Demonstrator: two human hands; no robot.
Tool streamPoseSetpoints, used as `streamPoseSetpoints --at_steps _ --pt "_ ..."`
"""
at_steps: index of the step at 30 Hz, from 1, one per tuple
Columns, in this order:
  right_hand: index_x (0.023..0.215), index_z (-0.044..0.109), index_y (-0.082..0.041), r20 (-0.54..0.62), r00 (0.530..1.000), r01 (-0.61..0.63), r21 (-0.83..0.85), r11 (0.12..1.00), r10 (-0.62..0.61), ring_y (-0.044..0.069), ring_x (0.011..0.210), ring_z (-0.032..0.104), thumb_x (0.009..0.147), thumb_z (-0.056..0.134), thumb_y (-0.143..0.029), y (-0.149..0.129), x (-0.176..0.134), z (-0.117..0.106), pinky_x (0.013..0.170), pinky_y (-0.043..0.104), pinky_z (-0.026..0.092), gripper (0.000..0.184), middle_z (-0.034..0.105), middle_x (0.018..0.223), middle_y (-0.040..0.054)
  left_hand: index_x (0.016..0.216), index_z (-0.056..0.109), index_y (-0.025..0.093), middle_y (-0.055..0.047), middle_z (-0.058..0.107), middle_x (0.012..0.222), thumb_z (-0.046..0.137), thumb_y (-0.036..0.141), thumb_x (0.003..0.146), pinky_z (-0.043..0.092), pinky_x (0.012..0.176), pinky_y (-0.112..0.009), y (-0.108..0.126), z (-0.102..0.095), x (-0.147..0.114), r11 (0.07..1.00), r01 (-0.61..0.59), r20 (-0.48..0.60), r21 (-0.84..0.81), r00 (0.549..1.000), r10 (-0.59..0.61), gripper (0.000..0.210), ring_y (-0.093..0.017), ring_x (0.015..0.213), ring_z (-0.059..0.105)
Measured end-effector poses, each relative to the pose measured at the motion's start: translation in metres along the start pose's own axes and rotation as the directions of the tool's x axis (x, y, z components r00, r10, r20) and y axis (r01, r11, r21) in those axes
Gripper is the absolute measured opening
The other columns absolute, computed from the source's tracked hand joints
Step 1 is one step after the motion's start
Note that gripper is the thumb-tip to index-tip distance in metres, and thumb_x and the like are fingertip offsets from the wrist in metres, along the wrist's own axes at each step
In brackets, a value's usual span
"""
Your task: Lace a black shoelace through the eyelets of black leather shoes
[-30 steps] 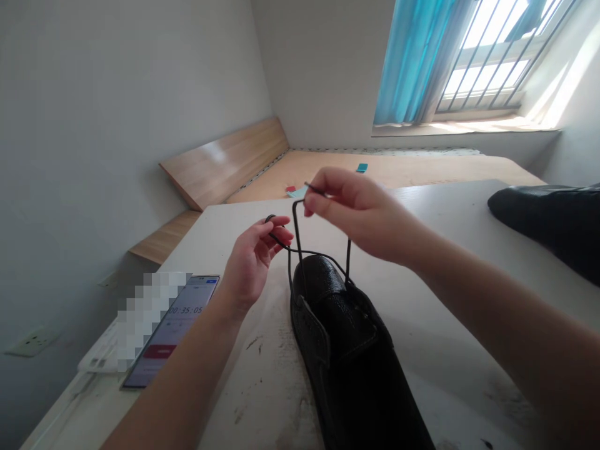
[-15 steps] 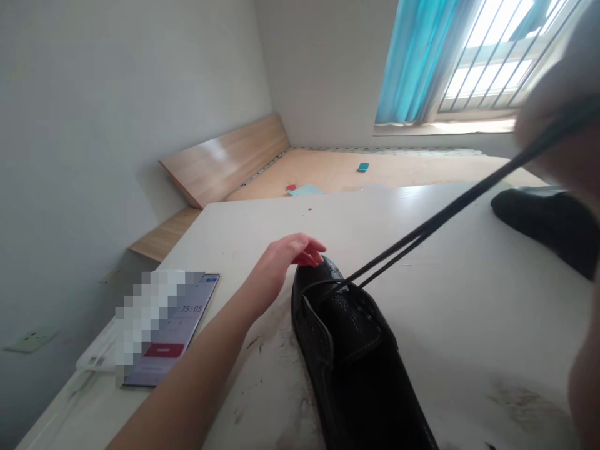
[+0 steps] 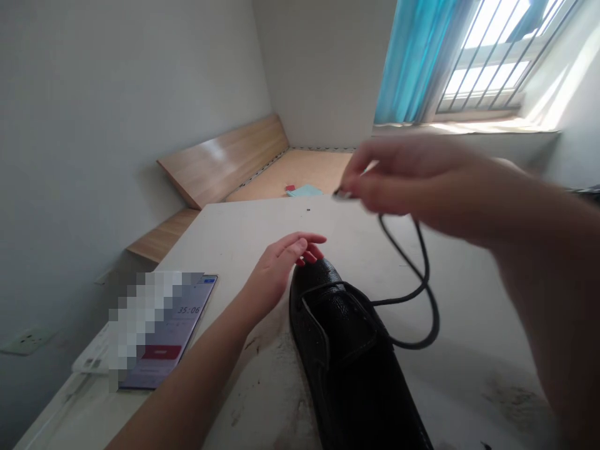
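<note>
A black leather lace-up shoe (image 3: 319, 325) lies on the white table (image 3: 244, 231) with its toe pointing away from me. My left hand (image 3: 293, 250) is at the toe, fingers loosely bent and apart, the lower fingertips touching or just over the leather. Above the table, my right hand (image 3: 398, 178), slightly blurred, pinches a black shoelace (image 3: 429, 294) between thumb and fingers. A short lace end sticks out at the fingertips. From the hand the lace hangs in slack loops down to the right side of the shoe's opening.
To the left lies a phone (image 3: 187, 337) showing a running timer, partly pixelated, beside a white object. Behind the table are a wooden headboard (image 3: 234, 153) and a bed board with a pale blue item (image 3: 304, 190) on it. A blue curtain (image 3: 412, 62) hangs by the barred window.
My right hand has come from the far right toward the middle, above the shoe. The lace, stretched taut before, now hangs slack in loops. My left hand has stayed at the toe.
</note>
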State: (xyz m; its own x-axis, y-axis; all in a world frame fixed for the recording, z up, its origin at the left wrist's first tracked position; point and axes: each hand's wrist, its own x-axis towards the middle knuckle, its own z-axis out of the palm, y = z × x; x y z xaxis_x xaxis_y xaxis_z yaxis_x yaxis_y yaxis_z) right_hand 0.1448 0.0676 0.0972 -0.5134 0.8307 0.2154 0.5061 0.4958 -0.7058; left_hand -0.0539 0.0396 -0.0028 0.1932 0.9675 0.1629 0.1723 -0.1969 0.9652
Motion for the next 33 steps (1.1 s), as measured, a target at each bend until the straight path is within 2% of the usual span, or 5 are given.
streamPoseSetpoints --at_steps 3,8,21,28,33 --pt "0.079 0.061 -0.017 0.221 0.974 -0.016 -0.124 0.992 0.043 0.008 0.052 0.04 0.09 0.058 -0.031 0.011 0.008 0.03 0.048 0.024 0.029 0.018 0.049 0.061 -0.0044 0.107 0.07 0.015 -0.005 0.069 0.088 0.048 0.036 0.088 0.046 0.073 -0.028 -0.002 -0.002 0.003 0.999 0.005 -0.118 -0.042 0.993 -0.009 0.036 -0.018 0.082 0.061" --pt "0.084 0.061 -0.017 0.219 0.971 -0.072 -0.115 0.991 0.096 0.01 0.057 0.045 0.084 0.058 -0.023 0.026 0.021 0.059 0.052 0.025 0.031 0.007 0.054 0.065 -0.0037 0.087 0.076 0.014 -0.003 0.07 0.075 0.064 0.034 0.077 0.044 0.069 -0.027 -0.001 -0.003 0.004 0.997 0.072 -0.093 0.0 0.993 -0.071 0.025 -0.016 0.072 0.057" --pt "0.08 0.063 -0.016 0.157 0.979 -0.107 -0.148 0.983 0.13 0.011 0.061 0.045 0.087 0.056 -0.025 0.03 0.023 0.051 0.059 0.027 0.033 0.013 0.058 0.071 -0.0007 0.094 0.075 0.011 -0.004 0.067 0.065 0.054 0.045 0.086 0.04 0.06 -0.027 -0.002 -0.004 0.003 0.979 0.19 -0.038 0.072 0.981 -0.188 0.041 -0.014 0.06 0.051" --pt "0.082 0.066 -0.016 0.156 0.982 -0.089 -0.104 0.991 0.104 0.012 0.066 0.05 0.088 0.057 -0.024 0.028 0.024 0.05 0.06 0.026 0.036 0.013 0.063 0.076 0.0006 0.11 0.072 0.014 -0.007 0.072 0.095 0.063 0.032 0.076 0.042 0.069 -0.03 -0.005 -0.006 0.003 0.957 0.168 -0.08 0.235 0.985 -0.153 0.039 -0.017 0.075 0.056" --pt "0.087 0.069 -0.016 0.156 0.983 -0.069 -0.156 0.985 0.093 0.011 0.062 0.051 0.09 0.056 -0.028 0.03 0.024 0.046 0.057 0.026 0.036 0.018 0.065 0.076 0.0014 0.096 0.074 0.016 -0.006 0.073 0.092 0.059 0.04 0.082 0.041 0.068 -0.031 -0.007 -0.007 0.002 0.936 0.122 -0.038 0.329 0.993 -0.116 0.031 -0.018 0.075 0.056"
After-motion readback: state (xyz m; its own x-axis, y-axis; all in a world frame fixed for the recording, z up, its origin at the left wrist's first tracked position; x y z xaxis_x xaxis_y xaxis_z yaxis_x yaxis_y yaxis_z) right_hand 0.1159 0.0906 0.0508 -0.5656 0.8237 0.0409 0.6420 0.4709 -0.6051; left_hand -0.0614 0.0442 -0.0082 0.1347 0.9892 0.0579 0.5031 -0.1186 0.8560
